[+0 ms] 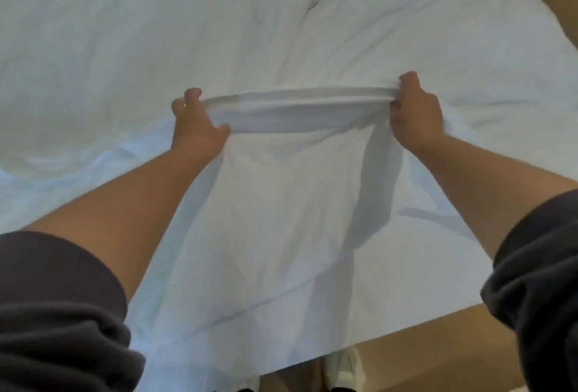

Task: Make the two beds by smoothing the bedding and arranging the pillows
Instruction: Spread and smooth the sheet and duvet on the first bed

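Step in hand: smoothing the bedding, as I read it. No pillows in view, so that part can't be judged from here.

- Left hand [195, 122] and right hand [414, 110] each grip the white cover [266, 204]. Fingers [192, 94] are curled over a raised fold [297, 108], thumbs under it.
- The fold runs taut between the two hands, lifted just off the surface (there's a shadow band under it).
- The cover lies across the bed [406, 323]. Its near part drapes toward me and hangs past the near edge over the floor [438, 344]. A shoe [344, 363] shows below the hem.
- Beyond the hands there are deep creases [312, 0] bunched toward the top middle. The left side is flatter but rumpled.
- Dark sleeves [62, 313] are pushed up on both arms and sit clear of the fabric.

Next move, my call: keep both grips even and pull the fold along the bed so the slack goes out of the far creases, then lay it flat and let go. An uneven pull would skew the cover, since the right hand already sits a bit further forward than the left. The fabric looks thin and light, so it should follow easily. Expect a palm sweep afterward for what's left.

I can't tell if this is the first or second bed, as only one shows.
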Motion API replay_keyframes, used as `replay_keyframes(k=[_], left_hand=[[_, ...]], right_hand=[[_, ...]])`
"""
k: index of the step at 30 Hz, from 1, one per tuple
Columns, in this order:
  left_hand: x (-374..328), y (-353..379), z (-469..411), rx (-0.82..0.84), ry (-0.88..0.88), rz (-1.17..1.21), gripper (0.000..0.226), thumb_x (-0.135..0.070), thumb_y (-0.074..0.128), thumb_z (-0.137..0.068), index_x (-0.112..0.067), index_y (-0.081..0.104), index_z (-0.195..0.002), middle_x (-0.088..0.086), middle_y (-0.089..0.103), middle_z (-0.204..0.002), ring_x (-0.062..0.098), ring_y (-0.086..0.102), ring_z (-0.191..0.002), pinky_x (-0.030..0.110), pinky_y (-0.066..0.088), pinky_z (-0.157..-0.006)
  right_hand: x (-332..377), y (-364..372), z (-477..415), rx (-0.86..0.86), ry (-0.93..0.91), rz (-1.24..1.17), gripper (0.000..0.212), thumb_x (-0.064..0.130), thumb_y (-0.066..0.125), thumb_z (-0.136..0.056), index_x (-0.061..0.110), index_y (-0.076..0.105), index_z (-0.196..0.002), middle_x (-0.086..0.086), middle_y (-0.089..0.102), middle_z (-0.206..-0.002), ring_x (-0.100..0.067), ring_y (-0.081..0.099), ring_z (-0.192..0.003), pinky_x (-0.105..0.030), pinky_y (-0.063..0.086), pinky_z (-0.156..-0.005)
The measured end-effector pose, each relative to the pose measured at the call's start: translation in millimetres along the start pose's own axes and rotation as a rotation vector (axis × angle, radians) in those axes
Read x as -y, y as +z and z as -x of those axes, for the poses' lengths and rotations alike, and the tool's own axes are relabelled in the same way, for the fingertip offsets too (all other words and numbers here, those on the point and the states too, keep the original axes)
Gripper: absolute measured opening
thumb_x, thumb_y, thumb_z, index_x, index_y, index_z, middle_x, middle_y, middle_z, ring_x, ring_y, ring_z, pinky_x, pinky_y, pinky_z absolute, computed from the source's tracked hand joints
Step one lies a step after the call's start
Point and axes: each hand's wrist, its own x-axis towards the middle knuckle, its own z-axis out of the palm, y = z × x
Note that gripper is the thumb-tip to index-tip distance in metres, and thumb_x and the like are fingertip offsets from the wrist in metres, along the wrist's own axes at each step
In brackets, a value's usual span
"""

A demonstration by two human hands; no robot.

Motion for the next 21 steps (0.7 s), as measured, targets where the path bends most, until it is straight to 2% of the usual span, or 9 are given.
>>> replay_keyframes(k=[2, 3, 6, 9, 12, 15, 16, 18, 21], left_hand=[[-22, 13, 9, 0.166, 0.055, -0.198, 0.088, -0.021, 0.067, -0.087, -0.015, 0.010, -0.154, 0.014, -0.004, -0.160, 0.030, 0.033, -0.139, 0.034, 0.033, -0.106], [-30, 28, 20, 0.235, 0.098, -0.277, 0.093, -0.022, 0.068, -0.086, -0.015, 0.006, -0.155, 0.014, -0.009, -0.161, 0.030, 0.025, -0.144, 0.036, 0.031, -0.109], [-55, 95, 71, 0.451, 0.151, -0.327, 0.091, -0.026, 0.067, -0.086, -0.014, 0.007, -0.155, 0.012, -0.001, -0.162, 0.025, 0.006, -0.149, 0.040, 0.022, -0.118], [-107, 173, 123, 0.588, 0.174, -0.423, 0.081, -0.027, 0.061, -0.090, -0.019, 0.011, -0.154, 0.007, -0.002, -0.162, 0.024, 0.009, -0.149, 0.041, 0.026, -0.115], [-146, 216, 140, 0.520, 0.244, -0.521, 0.070, -0.023, 0.059, -0.090, -0.021, 0.021, -0.149, 0.007, 0.015, -0.157, 0.028, 0.028, -0.138, 0.039, 0.035, -0.104], [-202, 279, 154, 0.471, 0.227, -0.566, 0.071, -0.019, 0.060, -0.087, -0.020, 0.021, -0.147, 0.008, 0.033, -0.144, 0.028, 0.041, -0.124, 0.038, 0.040, -0.093], [-226, 306, 160, 0.467, 0.249, -0.600, 0.077, -0.018, 0.061, -0.087, -0.022, 0.015, -0.150, 0.008, 0.030, -0.146, 0.028, 0.041, -0.125, 0.038, 0.041, -0.093], [-263, 349, 170, 0.422, 0.355, -0.715, 0.091, -0.015, 0.063, -0.087, -0.025, 0.001, -0.153, 0.012, 0.014, -0.155, 0.030, 0.031, -0.136, 0.041, 0.038, -0.101], [-288, 391, 175, 0.340, 0.581, -1.062, 0.098, -0.015, 0.058, -0.090, -0.023, -0.019, -0.151, 0.016, -0.022, -0.158, 0.039, -0.007, -0.147, 0.056, 0.014, -0.116]], right_hand=[[-8, -5, -5, 0.158, -0.139, -0.006, 0.070, 0.011, 0.060, -0.087, 0.017, 0.029, -0.150, -0.021, 0.048, -0.137, -0.039, 0.045, -0.128, -0.042, 0.038, -0.103], [-23, -1, 0, 0.234, -0.149, 0.002, 0.081, 0.011, 0.063, -0.085, 0.020, 0.021, -0.154, -0.017, 0.039, -0.148, -0.035, 0.037, -0.136, -0.043, 0.032, -0.111], [-94, 4, 35, 0.420, 0.055, 0.184, 0.093, 0.021, 0.063, -0.087, 0.034, 0.001, -0.155, -0.010, 0.019, -0.159, -0.037, 0.021, -0.144, -0.056, 0.029, -0.112], [-202, -14, 56, 0.534, 0.288, 0.354, 0.099, 0.034, 0.066, -0.088, 0.041, -0.008, -0.152, -0.009, 0.011, -0.159, -0.039, 0.012, -0.145, -0.067, 0.027, -0.107], [-259, -22, 62, 0.582, 0.362, 0.329, 0.106, 0.039, 0.072, -0.083, 0.042, -0.009, -0.152, -0.010, 0.011, -0.157, -0.040, 0.014, -0.144, -0.069, 0.030, -0.104], [-323, -33, 61, 0.689, 0.343, 0.330, 0.108, 0.037, 0.071, -0.086, 0.041, -0.015, -0.151, -0.009, -0.004, -0.161, -0.040, 0.005, -0.147, -0.068, 0.027, -0.106], [-352, -40, 61, 0.700, 0.351, 0.333, 0.108, 0.036, 0.069, -0.087, 0.040, -0.018, -0.150, -0.009, -0.008, -0.161, -0.040, 0.001, -0.147, -0.069, 0.026, -0.107], [-404, -49, 61, 0.694, 0.371, 0.353, 0.108, 0.036, 0.068, -0.088, 0.040, -0.022, -0.149, -0.010, -0.012, -0.161, -0.041, -0.004, -0.147, -0.070, 0.022, -0.107], [-464, -49, 64, 0.711, 0.395, 0.408, 0.112, 0.044, 0.068, -0.086, 0.038, -0.024, -0.149, -0.013, -0.012, -0.161, -0.042, -0.008, -0.147, -0.072, 0.011, -0.107]])
